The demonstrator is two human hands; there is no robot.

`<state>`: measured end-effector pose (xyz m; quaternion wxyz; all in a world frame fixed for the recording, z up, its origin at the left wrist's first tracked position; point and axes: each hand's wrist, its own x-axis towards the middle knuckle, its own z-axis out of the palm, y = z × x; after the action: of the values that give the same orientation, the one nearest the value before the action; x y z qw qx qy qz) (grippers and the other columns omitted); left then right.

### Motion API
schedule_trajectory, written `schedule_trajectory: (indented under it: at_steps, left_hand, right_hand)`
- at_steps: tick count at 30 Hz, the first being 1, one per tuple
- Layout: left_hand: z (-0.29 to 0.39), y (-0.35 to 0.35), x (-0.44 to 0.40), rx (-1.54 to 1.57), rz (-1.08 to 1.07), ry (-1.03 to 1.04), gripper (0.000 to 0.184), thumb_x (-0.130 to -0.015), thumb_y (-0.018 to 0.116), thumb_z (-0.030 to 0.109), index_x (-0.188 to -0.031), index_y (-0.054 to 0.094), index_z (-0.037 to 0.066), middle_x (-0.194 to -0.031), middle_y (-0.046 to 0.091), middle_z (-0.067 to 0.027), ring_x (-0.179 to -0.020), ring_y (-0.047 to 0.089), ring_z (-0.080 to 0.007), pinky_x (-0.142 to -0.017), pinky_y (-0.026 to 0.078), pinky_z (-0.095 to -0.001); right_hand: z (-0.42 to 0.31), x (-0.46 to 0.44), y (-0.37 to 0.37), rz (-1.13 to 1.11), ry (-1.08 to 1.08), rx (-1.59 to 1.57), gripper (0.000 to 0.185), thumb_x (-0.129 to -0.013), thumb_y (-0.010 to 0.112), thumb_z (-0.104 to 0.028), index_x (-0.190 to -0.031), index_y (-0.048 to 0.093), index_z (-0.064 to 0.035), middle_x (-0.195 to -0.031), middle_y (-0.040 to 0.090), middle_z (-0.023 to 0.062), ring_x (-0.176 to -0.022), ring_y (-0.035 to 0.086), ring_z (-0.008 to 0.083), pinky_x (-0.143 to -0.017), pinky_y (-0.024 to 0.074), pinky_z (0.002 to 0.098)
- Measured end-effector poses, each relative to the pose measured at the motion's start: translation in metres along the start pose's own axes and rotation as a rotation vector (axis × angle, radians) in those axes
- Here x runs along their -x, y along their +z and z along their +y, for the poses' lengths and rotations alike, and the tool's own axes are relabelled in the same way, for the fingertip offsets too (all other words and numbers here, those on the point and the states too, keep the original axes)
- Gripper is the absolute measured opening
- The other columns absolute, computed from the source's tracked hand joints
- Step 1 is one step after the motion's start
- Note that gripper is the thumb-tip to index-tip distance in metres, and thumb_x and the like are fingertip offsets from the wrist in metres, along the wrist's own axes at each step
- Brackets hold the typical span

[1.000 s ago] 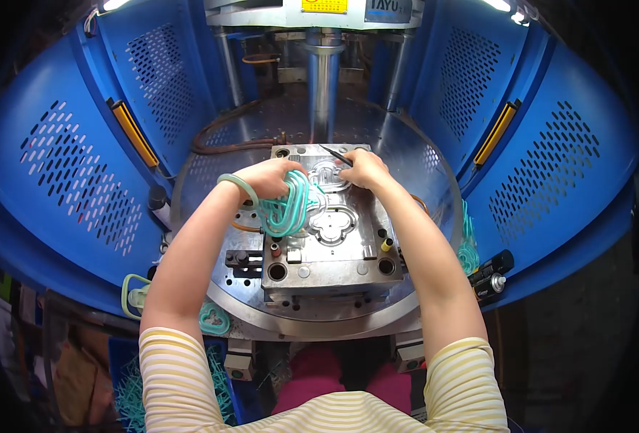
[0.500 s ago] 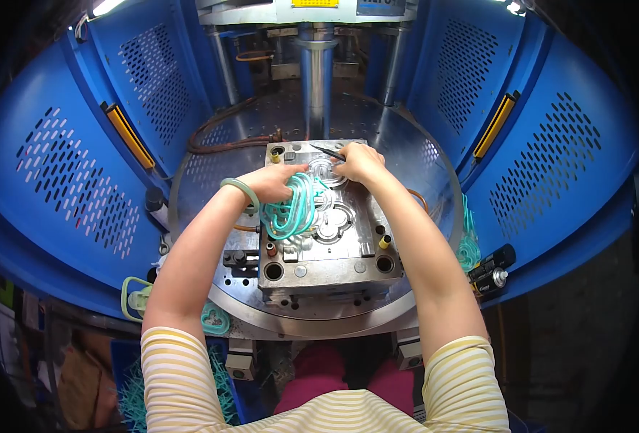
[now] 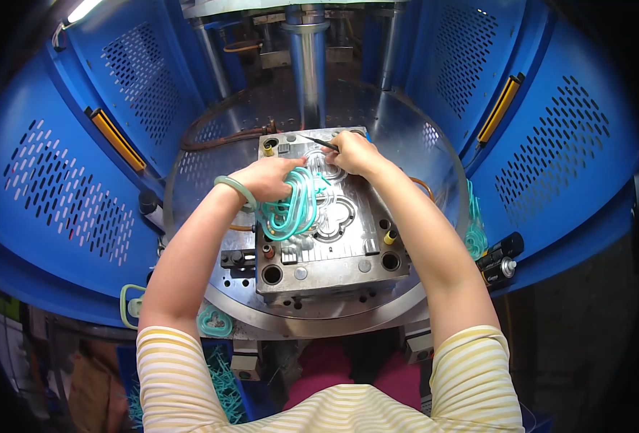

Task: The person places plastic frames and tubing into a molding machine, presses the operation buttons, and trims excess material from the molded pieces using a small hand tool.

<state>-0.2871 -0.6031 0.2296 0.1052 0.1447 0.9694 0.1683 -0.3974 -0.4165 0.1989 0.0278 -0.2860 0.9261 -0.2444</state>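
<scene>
A steel mould (image 3: 312,278) with clover-shaped cavities lies before me. My left hand (image 3: 267,179), with a pale green bangle at the wrist, is over the mould's left side. Several teal and clear plastic loops (image 3: 288,222) hang from its curled fingers, while the index finger reaches toward the far cavity (image 3: 324,164). In my right hand (image 3: 357,154), at the far right of the mould, is a slim dark pointed tool (image 3: 322,143), its tip directed left. The right fingertips are close to the same cavity; whether they touch it, I cannot tell.
Blue perforated guards (image 3: 67,195) flank the round metal table (image 3: 420,187), and a steel column (image 3: 309,65) rises behind the mould. Spray cans (image 3: 505,268) stand at the right edge. Another teal loop piece (image 3: 214,322) lies front left, above a blue bin of teal scraps (image 3: 225,386).
The camera view has tilted and shifted slightly. Both hands stay by the far cavity, still holding the loops and the dark tool.
</scene>
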Motion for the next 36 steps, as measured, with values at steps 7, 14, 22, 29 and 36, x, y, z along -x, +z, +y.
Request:
schedule_trajectory:
  at_steps: [7,14,22,29,36]
  left_hand:
    - [-0.006,0.007,0.023,0.657,0.231,0.113,0.028,-0.083,0.059,0.005,-0.110,0.062,-0.003,-0.095,0.068,-0.0078,-0.088,0.061,-0.0122,-0.080,0.048,-0.0267]
    - [0.025,0.015,0.096,1.130,0.351,0.163,0.023,-0.083,0.064,0.002,-0.106,0.062,-0.001,-0.098,0.067,-0.0094,-0.090,0.063,-0.0152,-0.081,0.052,-0.0284]
    - [0.059,0.041,0.135,1.201,0.429,0.230,0.029,-0.080,0.066,0.000,-0.109,0.060,-0.001,-0.104,0.065,-0.0157,-0.094,0.065,-0.0251,-0.078,0.057,-0.0344]
    - [0.115,0.036,0.177,0.094,0.536,0.587,0.036,-0.069,0.064,-0.008,-0.103,0.067,0.003,-0.106,0.066,-0.0139,-0.103,0.063,-0.0295,-0.088,0.052,-0.0360]
    - [0.109,0.045,0.178,0.008,0.598,0.629,0.037,-0.067,0.065,-0.005,-0.103,0.065,0.002,-0.108,0.066,-0.0130,-0.104,0.063,-0.0276,-0.088,0.052,-0.0362]
  right_hand:
    - [-0.017,0.027,-0.015,0.199,-0.029,0.014,0.028,-0.077,0.070,-0.029,-0.103,0.069,-0.0193,-0.098,0.067,0.0119,-0.097,0.062,0.0305,-0.081,0.0477,0.0412]
    - [-0.025,0.115,-0.053,-0.312,0.075,-0.755,0.046,-0.089,0.059,-0.043,-0.099,0.065,0.0023,-0.070,0.068,0.0092,-0.041,0.028,0.0028,-0.038,0.0223,0.0232]
    - [-0.043,0.189,-0.071,-0.450,0.232,-0.953,0.044,-0.095,0.049,-0.038,-0.096,0.063,0.0030,-0.065,0.065,0.0141,-0.032,0.026,0.0028,-0.031,0.0157,0.0214]
    - [-0.024,0.194,-0.066,-0.522,0.101,-0.800,0.039,-0.084,0.067,-0.038,-0.092,0.066,-0.0005,-0.073,0.066,0.0122,-0.042,0.034,0.0037,-0.038,0.0236,0.0209]
    - [-0.030,0.180,-0.044,-0.659,0.002,-0.569,0.029,-0.081,0.072,-0.030,-0.096,0.070,-0.0051,-0.064,0.060,-0.0012,-0.045,0.034,0.0046,-0.041,0.0244,0.0229]
